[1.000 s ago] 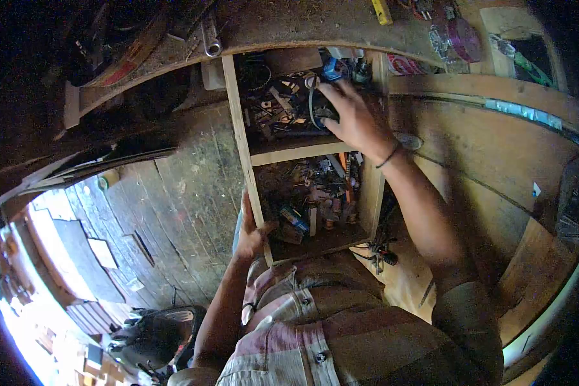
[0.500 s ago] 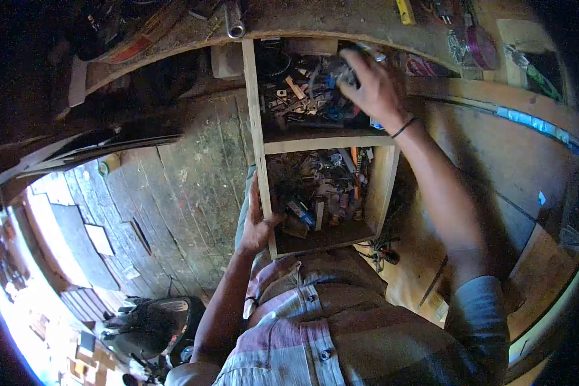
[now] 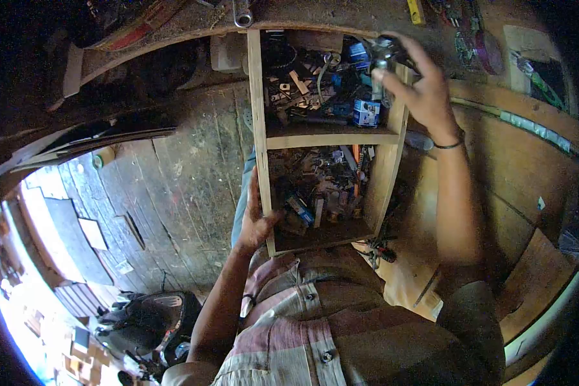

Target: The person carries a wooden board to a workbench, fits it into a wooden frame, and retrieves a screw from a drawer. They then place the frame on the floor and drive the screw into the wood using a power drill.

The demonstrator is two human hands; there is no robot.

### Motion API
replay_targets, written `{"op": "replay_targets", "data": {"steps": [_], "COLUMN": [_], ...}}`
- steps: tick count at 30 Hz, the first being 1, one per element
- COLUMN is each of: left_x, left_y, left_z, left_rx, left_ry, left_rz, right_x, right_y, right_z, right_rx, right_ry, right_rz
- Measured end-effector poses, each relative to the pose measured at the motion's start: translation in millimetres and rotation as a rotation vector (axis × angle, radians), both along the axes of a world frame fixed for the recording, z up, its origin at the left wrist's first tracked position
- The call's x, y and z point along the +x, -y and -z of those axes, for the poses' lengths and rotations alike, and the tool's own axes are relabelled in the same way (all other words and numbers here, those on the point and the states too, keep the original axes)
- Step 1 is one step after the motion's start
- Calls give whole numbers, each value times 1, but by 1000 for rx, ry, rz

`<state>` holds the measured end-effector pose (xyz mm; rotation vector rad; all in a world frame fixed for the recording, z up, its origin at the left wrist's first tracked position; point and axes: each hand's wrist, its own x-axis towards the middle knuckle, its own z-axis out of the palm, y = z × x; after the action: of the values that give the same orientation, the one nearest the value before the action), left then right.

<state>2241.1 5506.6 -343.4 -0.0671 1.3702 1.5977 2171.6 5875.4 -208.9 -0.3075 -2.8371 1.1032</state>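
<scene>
A wooden drawer [image 3: 331, 140] with a crossbar stands pulled out below the bench edge. My left hand [image 3: 258, 225] grips its left side wall, thumb inside and fingers along the outside. Over the drawer's back right corner, my right hand [image 3: 424, 96] holds a dark, shiny rounded object [image 3: 386, 53] between thumb and fingers; its kind is not clear. Below that hand lies a blue and white box [image 3: 367, 112], near a curved pale tube or cable [image 3: 321, 74]. Small metal parts [image 3: 299, 83] fill the back compartment. The front compartment holds a blue tube-like item [image 3: 301, 211] among loose hardware.
A ring spanner [image 3: 242, 16] lies on the bench edge above the drawer. Pliers-like tools with coloured handles [image 3: 479, 48] rest at the upper right. Wooden floorboards [image 3: 193, 180] stretch to the left, and a black motor scooter [image 3: 151, 321] stands at the lower left.
My right hand has moved right and up from the back compartment with the dark object, uncovering the blue and white box and the curved tube. My left hand keeps its hold.
</scene>
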Motion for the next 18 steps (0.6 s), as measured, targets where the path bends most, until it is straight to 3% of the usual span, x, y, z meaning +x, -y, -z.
{"op": "replay_targets", "data": {"steps": [7,9,11,13,17,18], "left_x": [1,1,2,2,3,1], "left_y": [0,1,3,0,1,-2], "left_z": [5,7,6,3,5,0], "left_rx": [-1,-1,-1,11,1,7], "left_ry": [12,-15,-38,51,67,68], "left_rz": [-7,7,22,-16,-8,-7], "right_x": [3,0,-2,-3,-11,-14], "right_y": [3,15,34,54,108,111], "right_z": [-7,-3,13,47,65,70], "right_rx": [-7,32,-36,13,82,117], "right_ry": [-93,-37,27,-33,71,-78], "right_rz": [147,1,-10,-70,-94,-110]}}
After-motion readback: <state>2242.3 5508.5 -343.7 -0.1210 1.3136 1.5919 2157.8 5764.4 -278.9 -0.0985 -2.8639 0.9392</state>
